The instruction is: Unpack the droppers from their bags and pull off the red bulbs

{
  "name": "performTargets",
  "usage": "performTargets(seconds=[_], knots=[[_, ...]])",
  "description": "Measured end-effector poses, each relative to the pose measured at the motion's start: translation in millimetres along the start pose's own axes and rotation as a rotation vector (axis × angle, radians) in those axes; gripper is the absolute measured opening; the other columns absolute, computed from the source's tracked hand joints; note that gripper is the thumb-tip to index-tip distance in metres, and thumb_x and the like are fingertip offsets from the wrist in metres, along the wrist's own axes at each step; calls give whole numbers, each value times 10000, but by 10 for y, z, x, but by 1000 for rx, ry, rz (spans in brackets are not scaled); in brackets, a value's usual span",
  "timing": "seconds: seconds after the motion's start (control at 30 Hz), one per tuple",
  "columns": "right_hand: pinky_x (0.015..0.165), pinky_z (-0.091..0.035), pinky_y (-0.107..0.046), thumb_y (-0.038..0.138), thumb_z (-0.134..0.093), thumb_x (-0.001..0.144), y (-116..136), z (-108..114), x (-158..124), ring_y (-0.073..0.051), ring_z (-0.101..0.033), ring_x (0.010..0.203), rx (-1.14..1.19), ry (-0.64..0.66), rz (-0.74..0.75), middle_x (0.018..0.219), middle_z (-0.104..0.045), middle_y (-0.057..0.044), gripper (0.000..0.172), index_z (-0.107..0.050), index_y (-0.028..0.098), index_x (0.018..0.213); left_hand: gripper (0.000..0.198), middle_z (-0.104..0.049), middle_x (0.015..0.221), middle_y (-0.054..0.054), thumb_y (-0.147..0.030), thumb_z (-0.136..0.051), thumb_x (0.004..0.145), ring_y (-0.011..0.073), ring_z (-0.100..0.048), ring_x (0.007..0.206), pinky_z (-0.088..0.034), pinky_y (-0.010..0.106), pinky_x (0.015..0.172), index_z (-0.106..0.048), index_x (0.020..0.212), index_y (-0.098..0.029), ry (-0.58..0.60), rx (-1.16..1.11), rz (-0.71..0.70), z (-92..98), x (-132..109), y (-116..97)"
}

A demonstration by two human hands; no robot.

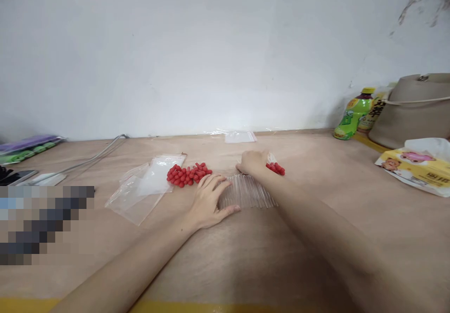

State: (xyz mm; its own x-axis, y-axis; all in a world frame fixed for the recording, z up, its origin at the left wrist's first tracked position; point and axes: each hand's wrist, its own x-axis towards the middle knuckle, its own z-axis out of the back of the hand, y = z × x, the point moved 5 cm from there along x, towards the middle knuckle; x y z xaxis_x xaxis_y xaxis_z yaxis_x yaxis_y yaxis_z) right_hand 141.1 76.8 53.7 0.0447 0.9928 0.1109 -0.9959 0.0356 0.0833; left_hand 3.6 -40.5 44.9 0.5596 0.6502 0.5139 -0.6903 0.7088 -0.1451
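A row of thin clear tubes lies side by side on the table. My left hand rests at the row's left end, fingers stretched out and the thumb apart. At the far ends of the tubes is my right hand, its fingers curled together; whatever they may hold is hidden. A pile of small red pieces with rounded ends sits just beyond my left hand. More red pieces show behind my right wrist, beside some whitish strands, partly covered by the arm.
Clear zip bags lie on the left, and another small bag is by the wall. A green bottle, a beige bucket-like container and a yellow-white packet stand or lie right. A grey cable crosses the left side.
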Motion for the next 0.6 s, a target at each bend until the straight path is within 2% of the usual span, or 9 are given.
performTargets(seconds=[0.17, 0.27, 0.33, 0.37, 0.43, 0.5, 0.6], knots=[[787, -279, -421, 236, -566, 708, 69, 89, -11, -268, -590, 830, 8, 3, 10, 815, -656, -147, 156, -643, 121, 780, 350, -535, 1126, 90, -385, -463, 847, 238, -444, 1100, -330, 440, 969, -513, 1128, -184, -46, 3, -18, 19, -27, 41], [803, -271, -408, 321, -434, 832, 48, 268, -155, -267, -565, 899, 34, -88, 87, 896, -645, -155, 273, -621, 122, 845, 352, -498, 1182, 102, -315, -438, 864, 236, -416, 1146, -332, 433, 988, -459, 1186, -174, -105, 13, -23, 62, -62, 81], [827, -261, -385, 371, -355, 885, -40, 364, -322, -233, -563, 879, 56, -156, 157, 901, -645, -127, 340, -590, 126, 899, 393, -458, 1236, 114, -275, -427, 868, 241, -386, 1187, -316, 441, 1008, -395, 1246, -171, -166, 27, -31, 111, -87, 89], [848, -253, -366, 388, -353, 894, -98, 389, -425, -201, -568, 838, 74, -194, 215, 860, -651, -91, 337, -578, 138, 896, 420, -435, 1263, 120, -258, -424, 868, 246, -369, 1206, -306, 450, 1016, -362, 1274, -172, -202, 37, -35, 138, -99, 86], [882, -236, -350, 388, -414, 884, -200, 427, -693, -153, -562, 737, 183, -357, 454, 781, -649, -42, 293, -567, 146, 821, 476, -386, 1312, 132, -236, -434, 861, 264, -333, 1239, -287, 475, 1025, -306, 1315, -177, -280, 62, -46, 189, -119, 65], [878, -249, -335, 393, -476, 859, -342, 384, -978, -139, -548, 724, 263, -510, 626, 768, -643, -25, 261, -567, 158, 787, 515, -353, 1341, 141, -229, -460, 847, 288, -305, 1259, -282, 500, 1020, -290, 1331, -180, -343, 82, -78, 224, -131, 23], [816, -295, -312, 315, -519, 845, -491, 225, -1315, -140, -529, 758, 317, -637, 754, 817, -638, -33, 170, -588, 178, 919, 473, -399, 1319, 128, -215, -490, 835, 299, -310, 1260, -321, 507, 994, -368, 1291, -201, -330, 109, -173, 214, -127, -83]])
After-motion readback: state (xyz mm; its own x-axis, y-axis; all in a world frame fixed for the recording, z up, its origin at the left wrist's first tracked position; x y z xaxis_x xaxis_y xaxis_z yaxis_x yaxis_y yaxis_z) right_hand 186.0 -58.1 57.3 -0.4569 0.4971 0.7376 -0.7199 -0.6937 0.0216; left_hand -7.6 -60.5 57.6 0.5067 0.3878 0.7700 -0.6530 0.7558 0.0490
